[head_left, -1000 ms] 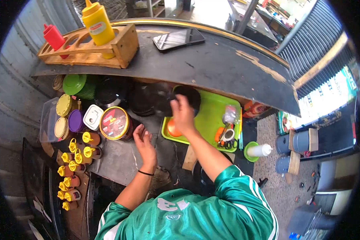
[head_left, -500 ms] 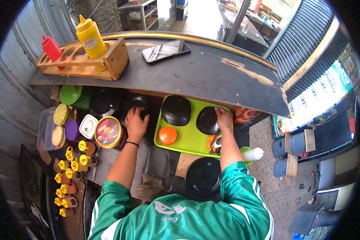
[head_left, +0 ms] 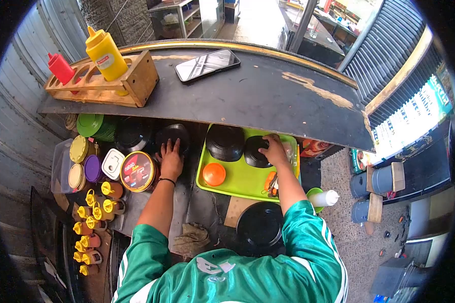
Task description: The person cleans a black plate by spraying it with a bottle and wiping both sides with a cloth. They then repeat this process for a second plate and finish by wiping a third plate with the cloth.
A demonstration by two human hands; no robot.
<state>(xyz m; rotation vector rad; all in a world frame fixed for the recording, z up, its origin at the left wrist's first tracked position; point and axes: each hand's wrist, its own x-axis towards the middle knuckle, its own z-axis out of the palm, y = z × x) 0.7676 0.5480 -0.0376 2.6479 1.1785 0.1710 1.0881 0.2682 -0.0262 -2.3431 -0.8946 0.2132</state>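
Note:
My left hand lies with fingers spread against the near edge of a round black dish under the shelf. With its thumb and fingers, my right hand grips the right side of an upturned black bowl on a lime-green tray. Beside that bowl, on its left, sits a larger stack of black bowls. An orange round bowl stands at the tray's near left. Orange-handled items, not clear in kind, lie near my right wrist.
Overhanging the work surface is a black shelf with a phone and a wooden bottle rack. A labelled tub and several yellow-lidded bottles stand left. A black pan and cloth are nearest me.
The black bowl under my right hand has shifted slightly left on the tray, closer to the larger stack. My left hand's fingers have straightened and spread. The view has shifted a little.

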